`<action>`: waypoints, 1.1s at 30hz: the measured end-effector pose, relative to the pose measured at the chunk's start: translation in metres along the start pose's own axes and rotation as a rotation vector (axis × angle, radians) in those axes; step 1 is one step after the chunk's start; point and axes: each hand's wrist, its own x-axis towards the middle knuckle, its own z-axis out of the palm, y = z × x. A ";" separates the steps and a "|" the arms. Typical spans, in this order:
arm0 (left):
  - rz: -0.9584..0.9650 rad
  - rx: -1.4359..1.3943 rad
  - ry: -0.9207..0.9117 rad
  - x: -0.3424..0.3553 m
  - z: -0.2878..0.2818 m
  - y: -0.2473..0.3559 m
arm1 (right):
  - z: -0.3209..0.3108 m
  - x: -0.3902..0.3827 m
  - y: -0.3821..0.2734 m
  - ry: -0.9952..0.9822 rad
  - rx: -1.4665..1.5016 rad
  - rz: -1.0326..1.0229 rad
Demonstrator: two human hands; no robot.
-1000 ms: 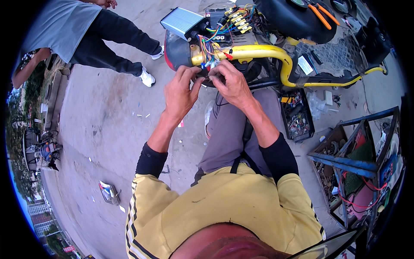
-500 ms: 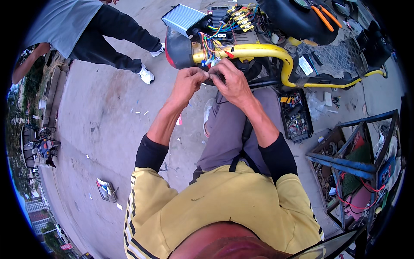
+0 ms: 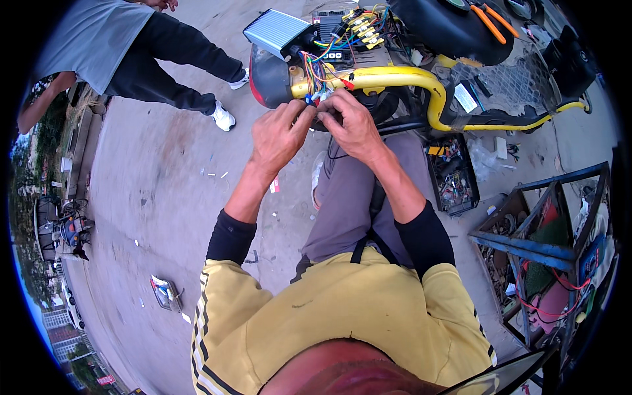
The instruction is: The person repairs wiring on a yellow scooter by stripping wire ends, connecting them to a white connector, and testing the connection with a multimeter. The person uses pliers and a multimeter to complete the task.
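My left hand (image 3: pixel 282 135) and my right hand (image 3: pixel 351 125) meet just below a bundle of coloured wires (image 3: pixel 318 78) with small plug connectors. Both hands are closed, fingertips pinched close together. What lies between the fingers is too small and too hidden to make out. The wires hang from a silver finned controller box (image 3: pixel 278 31) and pass over the yellow tube frame (image 3: pixel 388 76) of a scooter. Beside the box sit a dark module (image 3: pixel 329 27) and a yellow terminal block (image 3: pixel 363 30).
A person (image 3: pixel 164 59) stands at the upper left. Orange-handled pliers (image 3: pixel 488 24) rest on the black seat (image 3: pixel 434 26). A black tray of small parts (image 3: pixel 454 178) lies right of my legs, near a metal frame cart (image 3: pixel 526 247). A small clear box (image 3: pixel 164 293) is on the ground at left.
My left hand has turned, its back more toward the camera, with fingers raised nearer the connectors. The right hand stays nearly in place. The view has shifted slightly.
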 end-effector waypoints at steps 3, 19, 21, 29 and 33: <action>-0.065 -0.052 -0.035 0.001 -0.001 0.003 | -0.003 -0.002 0.000 -0.005 -0.024 0.025; -0.396 -0.318 -0.039 -0.001 -0.012 0.007 | -0.002 0.000 0.002 -0.014 -0.020 -0.010; -0.230 -0.160 -0.070 0.002 -0.012 0.003 | -0.003 0.001 0.003 -0.020 -0.014 0.018; 0.002 -0.069 -0.096 0.008 -0.007 -0.003 | -0.003 0.000 0.001 -0.024 -0.016 0.003; -0.527 -0.416 -0.242 0.008 -0.004 0.010 | -0.002 -0.004 0.003 0.002 -0.128 -0.095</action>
